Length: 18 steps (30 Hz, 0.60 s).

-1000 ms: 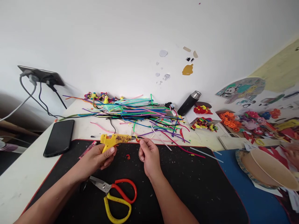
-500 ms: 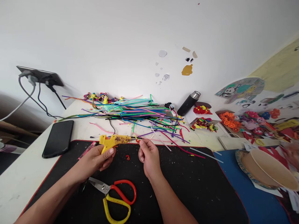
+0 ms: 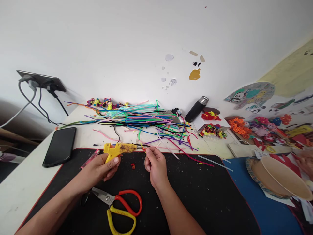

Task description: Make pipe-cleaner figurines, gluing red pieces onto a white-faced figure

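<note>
My left hand [image 3: 107, 167] is wrapped round the grip of a yellow hot glue gun [image 3: 119, 149], whose stained body points right. At its nozzle, my right hand [image 3: 155, 163] pinches a small red piece [image 3: 143, 149], perhaps a bit of pipe cleaner; the fingertips hide part of it. Nozzle and red piece look to be in contact or very close. Below them a small curled red piece [image 3: 133, 166] lies on the black mat [image 3: 195, 192]. Scissors [image 3: 119, 204] with one red and one yellow handle rest nearer me, blades to the left.
Behind the mat spreads a pile of coloured pipe cleaners [image 3: 149, 119]. A phone [image 3: 60, 147] lies at left, near a pink-labelled lighter-like stick [image 3: 90, 159]. A black flask [image 3: 197, 109], finished figures [image 3: 211, 116] and a bowl [image 3: 286, 176] stand right. Another person's hand [image 3: 305, 161] shows at far right.
Both hands keep nearly the same pose, glue gun nozzle at the red piece. The whole view has shifted very slightly.
</note>
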Motion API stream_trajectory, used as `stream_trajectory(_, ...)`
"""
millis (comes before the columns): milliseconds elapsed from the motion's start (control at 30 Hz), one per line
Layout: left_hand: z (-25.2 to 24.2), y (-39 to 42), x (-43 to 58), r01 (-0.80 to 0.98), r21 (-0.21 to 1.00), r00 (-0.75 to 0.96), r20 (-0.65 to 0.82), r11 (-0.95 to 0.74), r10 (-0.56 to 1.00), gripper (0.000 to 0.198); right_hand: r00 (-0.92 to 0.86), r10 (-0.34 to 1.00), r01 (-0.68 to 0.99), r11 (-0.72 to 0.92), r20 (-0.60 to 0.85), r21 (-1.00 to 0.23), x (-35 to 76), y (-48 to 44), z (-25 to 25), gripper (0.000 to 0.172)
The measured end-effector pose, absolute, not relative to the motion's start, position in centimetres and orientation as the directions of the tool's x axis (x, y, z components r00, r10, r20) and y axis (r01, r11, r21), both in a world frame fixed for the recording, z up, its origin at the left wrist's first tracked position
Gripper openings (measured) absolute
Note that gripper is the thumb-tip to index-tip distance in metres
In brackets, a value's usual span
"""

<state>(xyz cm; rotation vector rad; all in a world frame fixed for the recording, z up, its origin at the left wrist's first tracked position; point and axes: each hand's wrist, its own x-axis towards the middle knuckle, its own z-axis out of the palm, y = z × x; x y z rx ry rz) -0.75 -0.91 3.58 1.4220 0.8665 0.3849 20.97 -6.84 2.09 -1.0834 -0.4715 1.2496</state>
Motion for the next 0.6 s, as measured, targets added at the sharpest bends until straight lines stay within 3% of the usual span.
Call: stream_trajectory(600,3.49,-0.91,-0.79,0.276,0.951,0.654,-0.293,0.140,0.698,0.071,0.305,0.918,-0.529,-0.057,-0.253,-0.847,21.16,-6.82,1.98,0.049)
